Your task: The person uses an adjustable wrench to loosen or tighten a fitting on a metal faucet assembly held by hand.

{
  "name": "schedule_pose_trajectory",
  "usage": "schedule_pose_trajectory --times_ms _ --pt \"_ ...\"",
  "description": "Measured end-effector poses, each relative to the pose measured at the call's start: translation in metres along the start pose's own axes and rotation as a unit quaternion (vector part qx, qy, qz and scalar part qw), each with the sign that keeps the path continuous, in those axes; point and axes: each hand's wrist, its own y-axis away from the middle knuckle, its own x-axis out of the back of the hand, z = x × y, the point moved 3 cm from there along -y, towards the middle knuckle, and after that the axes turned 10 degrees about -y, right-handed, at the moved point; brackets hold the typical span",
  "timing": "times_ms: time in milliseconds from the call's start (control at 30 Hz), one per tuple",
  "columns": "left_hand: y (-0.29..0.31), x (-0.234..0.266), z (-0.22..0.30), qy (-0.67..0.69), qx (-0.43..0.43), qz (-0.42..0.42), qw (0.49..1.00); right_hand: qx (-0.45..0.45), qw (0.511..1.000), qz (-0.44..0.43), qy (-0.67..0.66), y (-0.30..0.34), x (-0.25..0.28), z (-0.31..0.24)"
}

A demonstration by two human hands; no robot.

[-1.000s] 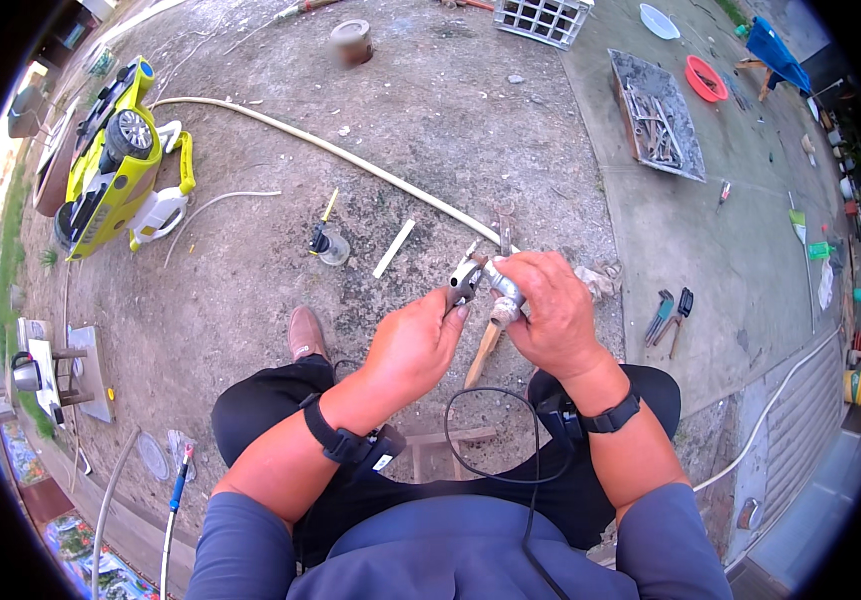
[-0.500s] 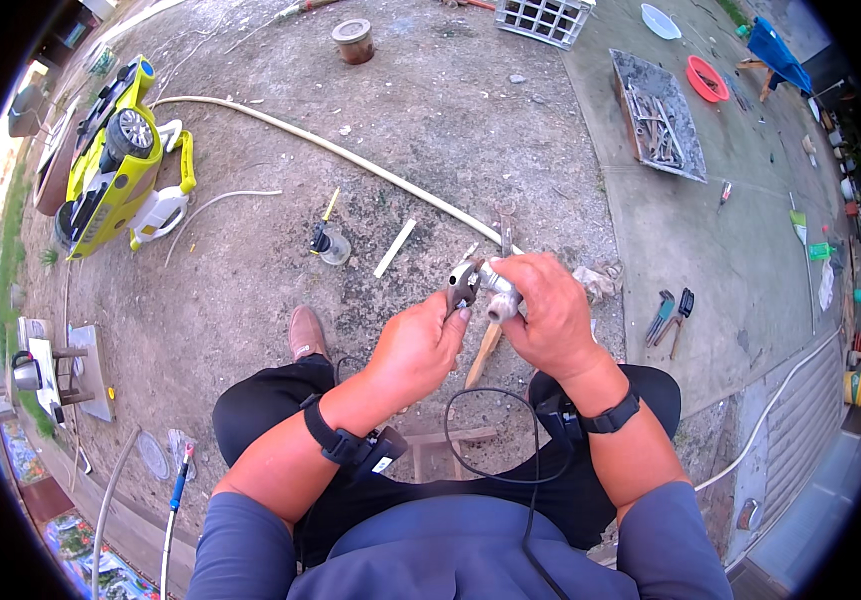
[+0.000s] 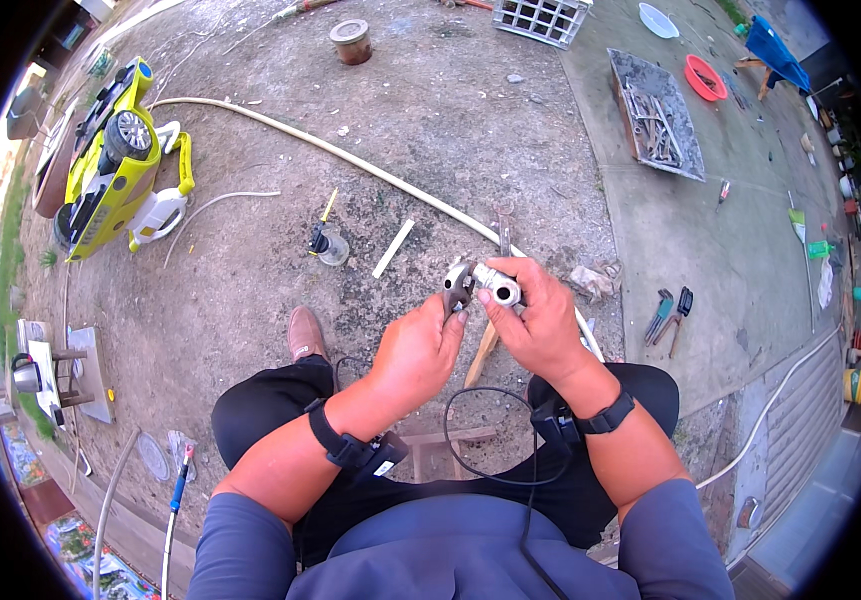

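Observation:
In front of my knees both hands are raised close together. My left hand (image 3: pixel 418 345) is closed around a dark grey metal wrench-like tool (image 3: pixel 457 287); its handle is hidden in the palm. My right hand (image 3: pixel 540 315) grips a silver metal pipe fitting (image 3: pixel 502 290) with thumb and fingers, and the round opening of the fitting faces up toward me. The tool's head sits right beside the fitting's left end; whether they touch I cannot tell. Below my right hand a wooden handle (image 3: pixel 483 357) shows, and a metal wrench (image 3: pixel 504 225) lies just beyond.
A pale pipe (image 3: pixel 350 157) crosses the ground beyond my hands. Nearer lie a small torch-like tool (image 3: pixel 328 245) and a pale strip (image 3: pixel 393 249). Pliers (image 3: pixel 660 314) lie at right; a metal tray (image 3: pixel 690 155) of tools stands farther off. A yellow toy car (image 3: pixel 115 170) is at left.
My right hand has turned the pipe fitting, so its opening now faces up toward me. The tool in my left hand has shifted slightly left.

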Motion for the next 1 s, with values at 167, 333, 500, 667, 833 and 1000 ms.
schedule_pose_trajectory --times_ms 167,333,500,667,833,1000 --pt "0.0 0.001 0.004 -0.063 -0.029 0.033 0.997 -0.13 0.979 0.031 -0.155 0.005 -0.005 0.013" --pt "0.001 0.001 0.005 -0.092 -0.047 0.051 0.993 -0.253 0.903 0.005 -0.347 0.005 -0.007 0.016" --pt "0.002 0.001 0.001 -0.116 -0.087 0.092 0.985 -0.316 0.846 0.002 -0.43 0.004 -0.007 0.017" --pt "0.001 0.004 0.002 -0.147 -0.147 0.149 0.967 -0.408 0.722 -0.027 -0.557 0.003 -0.003 0.021" --pt "0.002 0.012 0.008 -0.122 -0.126 0.137 0.975 -0.35 0.768 0.02 -0.536 -0.007 0.002 0.02" --pt "0.01 0.012 0.001 -0.049 -0.045 0.059 0.996 -0.21 0.909 0.008 -0.359 -0.005 0.004 0.023"
